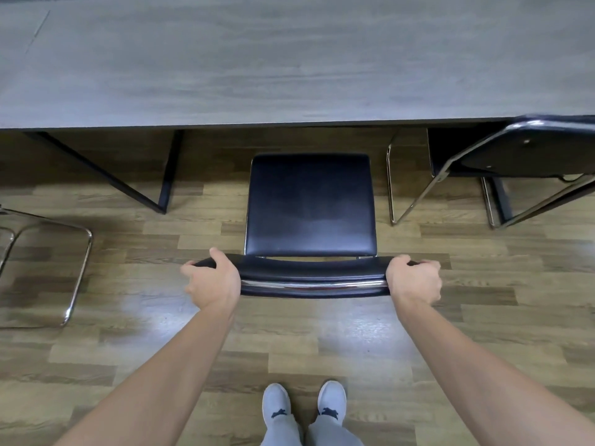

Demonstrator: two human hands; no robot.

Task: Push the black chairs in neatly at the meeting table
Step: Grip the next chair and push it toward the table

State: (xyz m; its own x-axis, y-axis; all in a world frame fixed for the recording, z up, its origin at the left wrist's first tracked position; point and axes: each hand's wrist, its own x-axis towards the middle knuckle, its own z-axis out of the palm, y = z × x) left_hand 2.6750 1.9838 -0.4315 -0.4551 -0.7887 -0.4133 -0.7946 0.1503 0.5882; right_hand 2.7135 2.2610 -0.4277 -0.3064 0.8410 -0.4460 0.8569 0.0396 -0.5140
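At the far left edge a bent chrome tube frame (75,272) of another chair stands on the floor, only its rounded loop showing. To its right, black angled metal legs (165,175) run down from the grey wood-grain bench (289,59), whose long matte top fills the far part of the view. No writing can be read on any of these.

The left hand (212,280) grips the left end of the black chair's backrest (312,278), fingers curled over the top edge and thumb on the far side. The black chair (310,204) stands in the middle, facing the bench, its square padded seat of smooth, faintly shiny black leatherette lying wholly outside the bench edge, near it but not under it. The backrest is a curved padded bar with a chrome strip along it. The right hand (415,280) grips the right end in the same way.

Near the bottom, two light grey shoes (304,403) each bear a small dark leaping-animal mark. The floor (450,333) is glossy wood-look planks in mixed browns.

At the right, a second black chair (531,156) on a chrome cantilever frame sits with its backrest close against the bench edge.
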